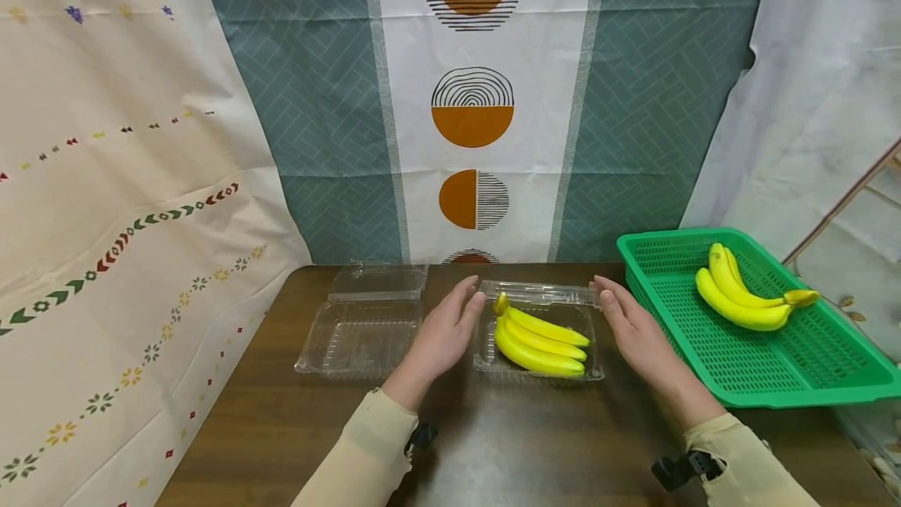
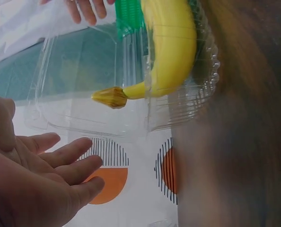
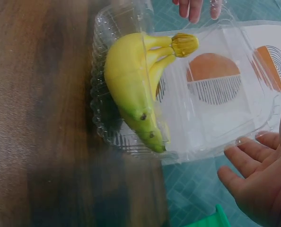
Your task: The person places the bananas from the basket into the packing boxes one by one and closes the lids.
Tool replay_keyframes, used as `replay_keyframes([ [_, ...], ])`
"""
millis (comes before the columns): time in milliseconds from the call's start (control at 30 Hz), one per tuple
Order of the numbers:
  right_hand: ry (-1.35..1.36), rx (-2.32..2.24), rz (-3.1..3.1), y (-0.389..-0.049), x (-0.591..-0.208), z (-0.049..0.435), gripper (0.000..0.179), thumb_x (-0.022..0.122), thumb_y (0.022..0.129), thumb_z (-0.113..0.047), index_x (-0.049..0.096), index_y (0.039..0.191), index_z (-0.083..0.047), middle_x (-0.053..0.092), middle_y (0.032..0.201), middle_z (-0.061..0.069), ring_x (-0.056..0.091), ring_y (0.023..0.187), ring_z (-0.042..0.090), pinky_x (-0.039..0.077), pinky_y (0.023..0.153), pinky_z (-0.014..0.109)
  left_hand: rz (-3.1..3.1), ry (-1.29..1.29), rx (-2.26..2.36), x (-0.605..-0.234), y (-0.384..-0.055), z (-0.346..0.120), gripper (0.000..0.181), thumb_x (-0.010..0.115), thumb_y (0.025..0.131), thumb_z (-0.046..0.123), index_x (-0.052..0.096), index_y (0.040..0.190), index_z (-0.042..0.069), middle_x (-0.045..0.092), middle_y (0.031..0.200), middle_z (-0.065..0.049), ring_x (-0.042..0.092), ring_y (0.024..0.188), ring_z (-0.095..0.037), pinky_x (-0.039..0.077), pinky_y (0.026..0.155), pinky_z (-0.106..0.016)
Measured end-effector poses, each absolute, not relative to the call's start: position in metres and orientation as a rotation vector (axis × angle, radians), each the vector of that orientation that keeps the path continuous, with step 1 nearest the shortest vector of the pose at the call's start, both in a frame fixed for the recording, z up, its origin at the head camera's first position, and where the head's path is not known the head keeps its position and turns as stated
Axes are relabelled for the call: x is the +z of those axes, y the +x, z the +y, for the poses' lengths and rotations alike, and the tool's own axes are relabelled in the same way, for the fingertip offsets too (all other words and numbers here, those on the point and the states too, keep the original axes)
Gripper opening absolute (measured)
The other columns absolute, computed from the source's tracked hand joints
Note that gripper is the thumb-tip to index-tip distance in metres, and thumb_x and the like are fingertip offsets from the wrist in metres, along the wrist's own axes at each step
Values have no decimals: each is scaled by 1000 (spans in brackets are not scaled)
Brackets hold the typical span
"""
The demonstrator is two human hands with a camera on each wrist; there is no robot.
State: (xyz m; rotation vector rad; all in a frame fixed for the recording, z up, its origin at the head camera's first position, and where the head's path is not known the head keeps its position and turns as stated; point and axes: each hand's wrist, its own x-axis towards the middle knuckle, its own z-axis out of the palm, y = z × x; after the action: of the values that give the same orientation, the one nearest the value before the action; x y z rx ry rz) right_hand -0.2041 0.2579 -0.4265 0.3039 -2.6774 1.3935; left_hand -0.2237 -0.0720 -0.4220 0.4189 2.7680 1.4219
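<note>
A bunch of yellow bananas (image 1: pixel 540 344) lies in a clear plastic clamshell container (image 1: pixel 486 360) on the table, its stem at the upper left. The hinged lid (image 2: pixel 79 80) stands raised at the container's far side. My left hand (image 1: pixel 445 329) is at the lid's left side, fingers extended and a small gap from the plastic in the left wrist view. On the opposite side, my right hand (image 1: pixel 637 333) has its fingers spread. Its fingertips (image 3: pixel 242 141) are at the lid's edge; whether they touch cannot be told. Neither hand holds anything.
Left of my left hand, a second clear clamshell container (image 1: pixel 362 339) lies open with nothing in it. A green plastic basket (image 1: pixel 746 399) on the right holds another bunch of bananas (image 1: pixel 742 296). Behind the brown table (image 1: pixel 281 429) hangs a patterned curtain (image 1: pixel 324 100).
</note>
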Motion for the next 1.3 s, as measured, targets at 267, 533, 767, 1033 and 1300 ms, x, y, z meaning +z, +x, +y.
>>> replay_keyframes([
  [267,290,1401,-2679,-197,-434,255,63,34,123,-41,30,174,-4,43,171,24,43,152,52,36,118,75,2762,412,1393,-427,-215,-73,66,43,118,56,42,171,18,49,170,-7,47,156,-32,37,125,-61],
  [533,299,1382,-2704,-191,-447,256,64,39,122,-40,33,172,0,39,172,26,39,156,51,33,121,73,2768,450,1342,-438,-210,-75,64,42,119,53,47,168,12,48,170,-7,43,158,-32,34,127,-59],
  [767,279,1367,-2770,-182,-458,256,65,45,121,-40,32,172,1,35,173,27,40,154,51,38,118,74,2793,452,1308,-446,-206,-79,55,47,120,43,52,165,12,53,166,-13,50,153,-37,40,123,-62],
  [1033,241,1329,-2828,-173,-468,259,69,47,120,-44,35,171,1,36,172,28,43,152,52,40,116,74,2780,392,1277,-455,-203,-80,52,57,117,34,53,165,15,52,166,-13,51,151,-38,42,120,-63],
  [1300,235,1315,-2856,-169,-476,262,69,46,120,-48,40,168,0,38,171,28,37,156,52,34,119,75,2788,409,1250,-463,-201,-81,52,61,114,29,54,164,15,55,164,-13,55,147,-37,46,117,-62],
])
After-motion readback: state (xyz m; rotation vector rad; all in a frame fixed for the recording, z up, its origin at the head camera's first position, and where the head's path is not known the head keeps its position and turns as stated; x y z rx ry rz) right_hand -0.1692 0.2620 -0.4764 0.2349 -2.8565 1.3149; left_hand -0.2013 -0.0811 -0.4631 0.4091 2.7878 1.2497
